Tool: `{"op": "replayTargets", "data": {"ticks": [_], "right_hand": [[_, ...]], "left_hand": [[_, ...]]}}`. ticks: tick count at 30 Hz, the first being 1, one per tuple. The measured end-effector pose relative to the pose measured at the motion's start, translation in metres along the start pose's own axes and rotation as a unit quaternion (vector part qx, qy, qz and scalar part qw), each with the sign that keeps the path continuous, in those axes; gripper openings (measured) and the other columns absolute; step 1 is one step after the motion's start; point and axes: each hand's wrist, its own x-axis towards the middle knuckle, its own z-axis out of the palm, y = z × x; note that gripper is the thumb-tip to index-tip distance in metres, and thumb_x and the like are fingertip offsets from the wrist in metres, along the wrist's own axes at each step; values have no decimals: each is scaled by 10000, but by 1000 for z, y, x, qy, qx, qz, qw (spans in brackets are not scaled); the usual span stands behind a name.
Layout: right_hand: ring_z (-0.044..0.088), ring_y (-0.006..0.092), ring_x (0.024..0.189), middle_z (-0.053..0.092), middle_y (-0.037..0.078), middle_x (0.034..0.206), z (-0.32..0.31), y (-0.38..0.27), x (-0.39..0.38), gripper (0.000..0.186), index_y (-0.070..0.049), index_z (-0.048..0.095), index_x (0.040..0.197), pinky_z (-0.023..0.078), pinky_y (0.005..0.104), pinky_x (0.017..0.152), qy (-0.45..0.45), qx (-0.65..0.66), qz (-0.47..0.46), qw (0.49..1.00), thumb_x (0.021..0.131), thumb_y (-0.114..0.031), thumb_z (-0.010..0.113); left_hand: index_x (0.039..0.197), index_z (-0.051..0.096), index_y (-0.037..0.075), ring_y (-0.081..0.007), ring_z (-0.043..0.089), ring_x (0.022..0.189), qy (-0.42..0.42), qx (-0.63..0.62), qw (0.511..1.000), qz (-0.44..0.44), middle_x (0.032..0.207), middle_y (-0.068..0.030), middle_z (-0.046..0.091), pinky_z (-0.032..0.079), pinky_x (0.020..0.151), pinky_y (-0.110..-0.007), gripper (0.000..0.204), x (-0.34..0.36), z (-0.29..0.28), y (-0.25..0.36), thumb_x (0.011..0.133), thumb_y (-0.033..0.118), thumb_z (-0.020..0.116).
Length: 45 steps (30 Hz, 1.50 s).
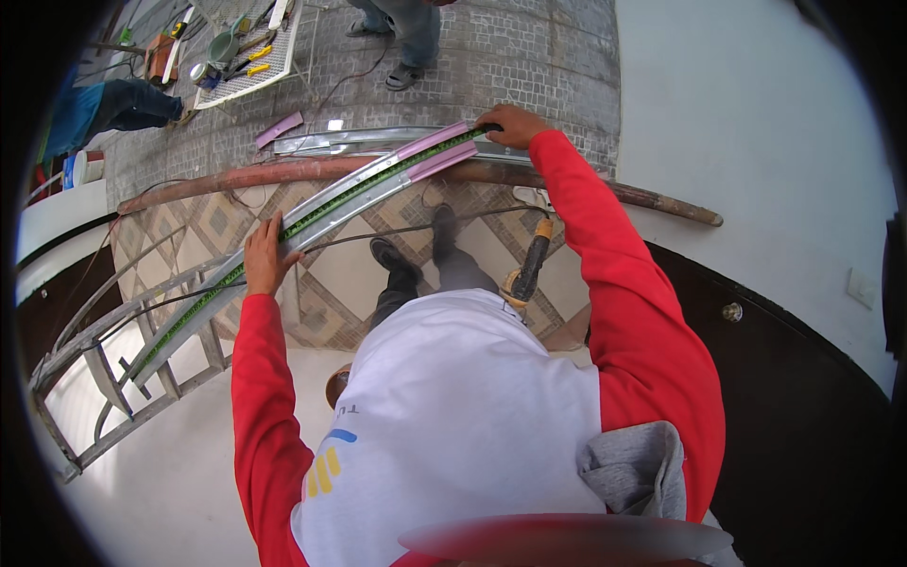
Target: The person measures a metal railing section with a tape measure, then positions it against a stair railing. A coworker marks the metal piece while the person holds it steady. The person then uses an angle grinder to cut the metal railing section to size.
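At the left, on the near side of the pole point(255, 176), the ladder point(123, 438) lies behind and under the low end of the channel point(340, 216). From there the channel's long axis slants up to the right, crosses above the pole and ends beyond it in pink tips point(444, 163); whether it touches the pole cannot be told. The green tape point(326, 208) runs lengthwise along the channel, parallel to that axis. Short of the pole, the left hand point(265, 260) is clamped across the channel, fingers at its far edge and thumb at its near edge, with the tape passing beneath. Past the pole, the right hand point(515, 128) has its fingers drawn together on the tape's dark end, beside the pink tips, so the channel stretches leftward and nearer from those fingers. The left hand is the nearer to the ladder end.
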Motion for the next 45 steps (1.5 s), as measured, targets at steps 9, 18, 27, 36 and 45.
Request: {"op": "replayTargets", "data": {"ticks": [9,18,27,36,45], "right_hand": [[580,331,1213,628,112,1248,1,-13,-8,357,-248,697,1277,478,464,1043,18,13,34,999,924,-271,651],[569,324,1232,626,110,1244,5,-9,-5,333,-264,720,1222,477,475,1052,34,24,32,999,898,-264,646],[559,312,1254,638,81,1272,8,-12,-10,349,-233,709,1262,481,452,1063,51,14,44,998,917,-257,663],[546,312,1278,622,88,1295,7,-18,-13,345,-242,705,1272,482,452,1064,55,16,58,997,931,-273,669],[546,309,1270,615,86,1274,11,-17,-13,345,-259,701,1274,490,455,1049,68,12,55,996,931,-286,682]], "left_hand": [[1498,458,122,-378,569,1196,-31,-14,999,-30,1305,-135,588,454,1025,-464,1029,5,-4,4,606,262,951],[1475,483,118,-379,564,1197,-23,-25,998,-45,1282,-138,591,452,1028,-463,999,5,-6,9,602,235,953],[1463,497,118,-378,564,1190,1,-10,1000,-20,1281,-138,587,450,1025,-460,979,3,-2,5,605,242,950],[1458,507,112,-374,571,1175,-4,-12,1000,-28,1287,-136,591,458,1017,-459,975,4,-2,5,601,248,953],[1453,513,122,-372,568,1178,4,-17,999,-30,1287,-133,591,461,1018,-462,960,2,-1,5,608,248,951]]}}
